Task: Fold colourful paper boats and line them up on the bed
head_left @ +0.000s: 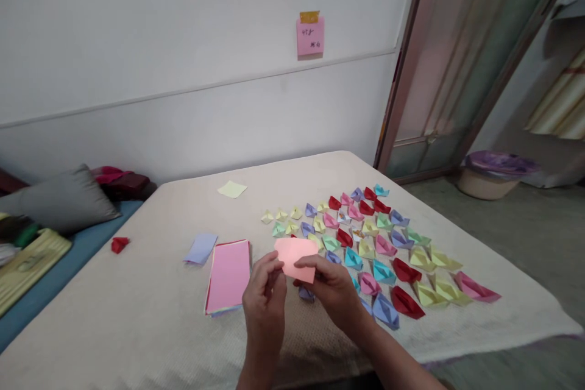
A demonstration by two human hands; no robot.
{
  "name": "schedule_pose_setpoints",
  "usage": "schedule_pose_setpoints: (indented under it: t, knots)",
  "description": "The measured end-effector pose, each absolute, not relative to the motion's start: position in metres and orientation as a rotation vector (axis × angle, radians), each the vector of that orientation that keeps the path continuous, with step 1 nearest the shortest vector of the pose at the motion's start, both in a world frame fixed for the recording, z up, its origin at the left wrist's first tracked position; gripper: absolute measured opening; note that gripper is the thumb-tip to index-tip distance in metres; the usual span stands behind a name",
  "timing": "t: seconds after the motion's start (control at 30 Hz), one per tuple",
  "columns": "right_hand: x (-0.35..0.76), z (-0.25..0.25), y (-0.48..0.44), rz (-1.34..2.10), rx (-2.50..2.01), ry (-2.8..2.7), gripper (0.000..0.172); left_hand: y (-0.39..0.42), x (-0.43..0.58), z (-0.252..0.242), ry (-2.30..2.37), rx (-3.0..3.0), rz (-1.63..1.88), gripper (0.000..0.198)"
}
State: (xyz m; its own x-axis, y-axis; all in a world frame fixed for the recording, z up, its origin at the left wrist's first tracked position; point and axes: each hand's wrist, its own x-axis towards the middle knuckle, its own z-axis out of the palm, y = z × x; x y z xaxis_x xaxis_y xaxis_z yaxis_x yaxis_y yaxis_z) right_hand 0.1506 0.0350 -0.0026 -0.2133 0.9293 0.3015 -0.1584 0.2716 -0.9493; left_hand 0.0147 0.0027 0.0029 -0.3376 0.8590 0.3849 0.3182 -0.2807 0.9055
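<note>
Left hand [265, 298], right hand [336, 292] pinch salmon-pink rectangular paper [297, 253] over cream cloth [150, 298], towards near edge. Likely mid-fold; next calls for aligned edges.

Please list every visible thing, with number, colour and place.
wall: one, white, behind
note: one, pink, on wall
cover: one, cream, centre
held sheet: one, salmon, lower centre
paper boats: dozens, mixed, centre to right
paper stack: one, pink on top, left of held sheet
small paper: one, lavender, left of paper stack
far sheet: one, yellow, near wall
paper piece: one, red, cover's left
cushion: one, grey, left edge
surface: one, blue, under cushion
clutter: uncounted, mixed, around cushion
door: one, pinkish, right
bin: one, beige, right
floor: one, grey, right
cloth: one, striped, far right
left grip: one, held sheet's left edge
right grip: one, held sheet's right side
</note>
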Motion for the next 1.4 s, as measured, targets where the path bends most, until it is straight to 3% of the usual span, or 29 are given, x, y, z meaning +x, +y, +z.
schedule_pose_setpoints:
  t: [0.23,0.6,1.13,1.4]
  knots:
    - [0.151,-0.004,0.038,1.215,-0.842,-1.422,0.009,0.007,0.013,-0.001,1.45,1.09,1.638,0.013]
    - [0.146,-0.008,0.044,1.304,-0.976,-1.221,0.015,0.0,0.024,0.002,1.553,1.546,1.592,0.009]
    - [0.143,-0.002,0.041,1.328,-1.024,-0.997,0.02,0.003,0.033,-0.007,1.574,1.323,1.61,0.009]
    - [0.143,-0.005,0.041,1.322,-1.039,-1.064,0.019,0.005,0.039,0.004,1.261,0.847,1.58,0.047]
